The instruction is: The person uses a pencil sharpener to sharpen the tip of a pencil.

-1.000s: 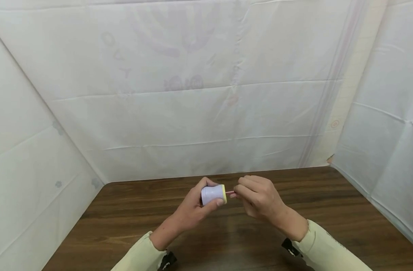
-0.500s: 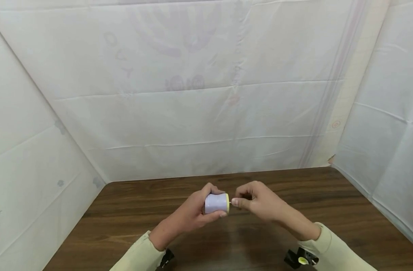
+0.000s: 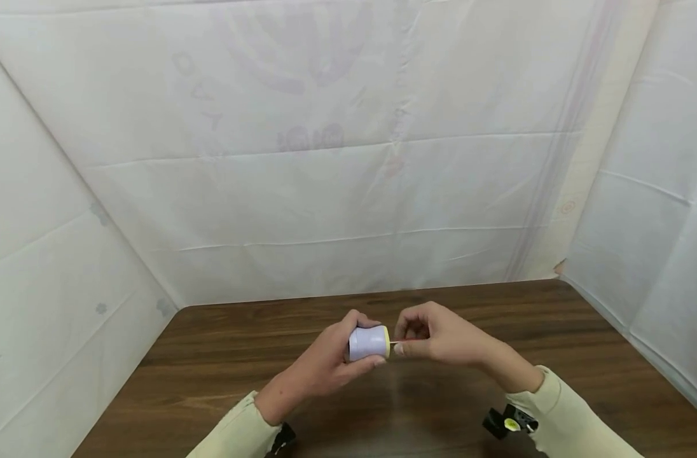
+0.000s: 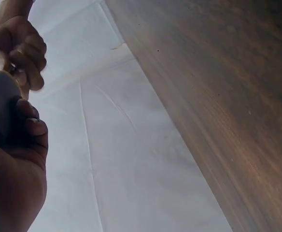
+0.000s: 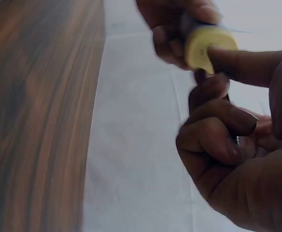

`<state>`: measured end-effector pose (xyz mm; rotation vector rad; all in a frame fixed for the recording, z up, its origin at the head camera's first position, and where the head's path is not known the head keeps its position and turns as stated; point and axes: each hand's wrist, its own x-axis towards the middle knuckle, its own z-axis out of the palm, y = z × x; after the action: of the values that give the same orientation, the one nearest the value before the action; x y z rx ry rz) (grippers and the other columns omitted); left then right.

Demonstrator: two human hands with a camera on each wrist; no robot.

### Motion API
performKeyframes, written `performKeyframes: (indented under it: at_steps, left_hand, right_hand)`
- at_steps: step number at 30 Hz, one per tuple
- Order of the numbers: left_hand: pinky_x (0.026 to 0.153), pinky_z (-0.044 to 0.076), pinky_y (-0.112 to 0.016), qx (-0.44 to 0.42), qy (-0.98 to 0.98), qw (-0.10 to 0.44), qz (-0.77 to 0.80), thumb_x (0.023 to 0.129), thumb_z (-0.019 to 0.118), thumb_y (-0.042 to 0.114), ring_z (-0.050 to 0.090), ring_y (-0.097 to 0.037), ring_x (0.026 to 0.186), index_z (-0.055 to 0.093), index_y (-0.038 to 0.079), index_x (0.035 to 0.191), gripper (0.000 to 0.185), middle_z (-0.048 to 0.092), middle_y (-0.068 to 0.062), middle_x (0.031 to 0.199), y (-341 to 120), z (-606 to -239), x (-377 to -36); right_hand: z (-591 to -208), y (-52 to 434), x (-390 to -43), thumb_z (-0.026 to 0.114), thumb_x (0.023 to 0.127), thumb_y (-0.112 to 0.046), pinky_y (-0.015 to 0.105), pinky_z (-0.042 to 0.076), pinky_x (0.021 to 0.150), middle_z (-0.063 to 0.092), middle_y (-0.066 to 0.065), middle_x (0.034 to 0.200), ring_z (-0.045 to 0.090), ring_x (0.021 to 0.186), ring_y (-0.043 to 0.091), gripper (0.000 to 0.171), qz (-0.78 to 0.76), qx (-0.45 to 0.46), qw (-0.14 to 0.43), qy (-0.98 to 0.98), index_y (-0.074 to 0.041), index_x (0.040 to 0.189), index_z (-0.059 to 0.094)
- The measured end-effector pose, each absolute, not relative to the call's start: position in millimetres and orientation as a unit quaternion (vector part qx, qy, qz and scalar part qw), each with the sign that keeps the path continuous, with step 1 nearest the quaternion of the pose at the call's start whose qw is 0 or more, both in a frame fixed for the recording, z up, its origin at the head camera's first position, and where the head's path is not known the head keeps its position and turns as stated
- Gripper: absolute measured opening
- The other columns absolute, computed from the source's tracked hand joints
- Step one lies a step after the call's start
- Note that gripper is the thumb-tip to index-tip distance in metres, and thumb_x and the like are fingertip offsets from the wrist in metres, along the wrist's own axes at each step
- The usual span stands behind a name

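Observation:
In the head view my left hand (image 3: pixel 322 359) grips a small lavender cylinder with a yellow end (image 3: pixel 368 343), thumb below and fingers over the top. The cylinder lies sideways above the table, its yellow face toward the right hand. My right hand (image 3: pixel 448 337) pinches a thin reddish stick (image 3: pixel 408 340) whose pale tip reaches the yellow face. In the right wrist view the yellow face (image 5: pixel 199 48) is close to the thumb and index fingertips, and the other fingers curl in. Fingers hide most of the stick. The left wrist view shows the cylinder dark (image 4: pixel 6 96) in the left palm.
Beneath the hands is a dark brown wood-grain table (image 3: pixel 222 356). White printed sheets hang behind it (image 3: pixel 325 191) and along both sides. Black wrist devices (image 3: pixel 509 423) sit by the cream sleeves.
The cylinder and left hand have shifted slightly right and lower. My right hand has turned from knuckles up to a thumb-and-finger pinch, still at the stick.

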<state>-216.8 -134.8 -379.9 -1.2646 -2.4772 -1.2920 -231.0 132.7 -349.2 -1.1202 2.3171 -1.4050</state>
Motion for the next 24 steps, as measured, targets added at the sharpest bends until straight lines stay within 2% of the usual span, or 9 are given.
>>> performKeyframes:
  at_steps: [2, 4, 6, 9, 12, 14, 17, 20, 24]
  left_hand:
    - [0.066, 0.060, -0.028, -0.394, -0.811, 0.037, -0.431, 0.103, 0.073, 0.029, 0.066, -0.010, 0.087, 0.050, 0.012, 0.132, 0.040, 0.068, -0.007, 0.128, -136.6, -379.9, -216.8]
    - [0.065, 0.060, -0.030, -0.376, -0.810, 0.032, -0.449, 0.104, 0.072, 0.028, 0.066, -0.012, 0.087, 0.050, 0.011, 0.133, 0.040, 0.067, -0.007, 0.124, -138.3, -378.6, -216.1]
    - [0.065, 0.060, -0.031, -0.363, -0.804, 0.029, -0.470, 0.105, 0.071, 0.025, 0.066, -0.013, 0.086, 0.051, 0.011, 0.133, 0.038, 0.067, -0.008, 0.119, -139.5, -376.9, -215.7]
    - [0.063, 0.060, -0.032, -0.353, -0.791, 0.027, -0.500, 0.105, 0.070, 0.020, 0.066, -0.015, 0.083, 0.052, 0.010, 0.131, 0.033, 0.067, -0.009, 0.111, -140.0, -373.8, -215.3]
    - [0.060, 0.058, -0.032, -0.360, -0.775, 0.024, -0.519, 0.106, 0.069, 0.015, 0.064, -0.016, 0.078, 0.053, 0.009, 0.128, 0.028, 0.066, -0.009, 0.103, -138.6, -372.0, -216.1]
    - [0.058, 0.057, -0.031, -0.369, -0.766, 0.015, -0.527, 0.106, 0.068, 0.014, 0.063, -0.015, 0.077, 0.054, 0.008, 0.127, 0.026, 0.065, -0.009, 0.099, -137.5, -371.2, -215.8]
    - [0.058, 0.056, -0.031, -0.376, -0.757, -0.005, -0.534, 0.107, 0.067, 0.015, 0.061, -0.014, 0.076, 0.054, 0.008, 0.126, 0.024, 0.064, -0.009, 0.099, -136.3, -370.8, -214.3]
    - [0.060, 0.057, -0.033, -0.377, -0.753, -0.020, -0.539, 0.107, 0.066, 0.015, 0.062, -0.013, 0.078, 0.054, 0.008, 0.126, 0.024, 0.064, -0.009, 0.102, -136.0, -370.6, -212.2]
    - [0.059, 0.058, -0.034, -0.390, -0.748, -0.012, -0.538, 0.105, 0.068, 0.011, 0.064, -0.014, 0.079, 0.053, 0.006, 0.125, 0.026, 0.065, -0.012, 0.103, -137.5, -369.4, -211.2]
  right_hand:
    - [-351.7, 129.1, -231.0, 0.081, 0.096, -0.015, 0.025, 0.048, 0.057, 0.064, -0.005, 0.077, 0.055, 0.066, 0.007, 0.012, -0.469, -0.388, 0.038, 0.793, -0.015, 0.092, 0.070]
    - [-355.3, 125.1, -231.3, 0.083, 0.095, -0.015, 0.023, 0.049, 0.057, 0.064, -0.007, 0.079, 0.056, 0.066, 0.006, 0.015, -0.450, -0.414, -0.056, 0.789, -0.017, 0.091, 0.069]
    - [-358.3, 120.9, -231.9, 0.082, 0.096, -0.017, 0.022, 0.051, 0.058, 0.065, -0.008, 0.082, 0.058, 0.067, 0.006, 0.013, -0.389, -0.461, -0.184, 0.776, -0.016, 0.090, 0.070]
    - [-359.7, 114.9, -233.8, 0.075, 0.102, -0.020, 0.022, 0.048, 0.056, 0.065, -0.004, 0.083, 0.055, 0.065, 0.008, 0.015, -0.256, -0.509, -0.410, 0.713, -0.010, 0.091, 0.073]
    - [-355.6, 111.2, -234.7, 0.067, 0.107, -0.021, 0.024, 0.042, 0.053, 0.061, 0.000, 0.078, 0.049, 0.062, 0.013, 0.027, -0.156, -0.508, -0.564, 0.632, -0.004, 0.087, 0.072]
    - [-351.7, 110.3, -234.0, 0.063, 0.109, -0.021, 0.025, 0.035, 0.052, 0.057, 0.002, 0.074, 0.044, 0.060, 0.015, 0.032, -0.122, -0.503, -0.614, 0.597, -0.003, 0.084, 0.071]
    - [-347.4, 109.7, -230.8, 0.059, 0.111, -0.021, 0.026, 0.029, 0.053, 0.054, 0.003, 0.070, 0.040, 0.059, 0.016, 0.038, -0.090, -0.499, -0.648, 0.568, -0.002, 0.079, 0.067]
    - [-345.5, 107.4, -226.1, 0.058, 0.112, -0.020, 0.024, 0.027, 0.053, 0.051, 0.002, 0.068, 0.038, 0.058, 0.015, 0.041, -0.086, -0.502, -0.647, 0.567, -0.004, 0.074, 0.063]
    - [-347.6, 102.4, -221.2, 0.056, 0.111, -0.022, 0.021, 0.025, 0.051, 0.042, -0.002, 0.065, 0.030, 0.057, 0.010, 0.044, -0.115, -0.503, -0.615, 0.596, -0.009, 0.069, 0.054]
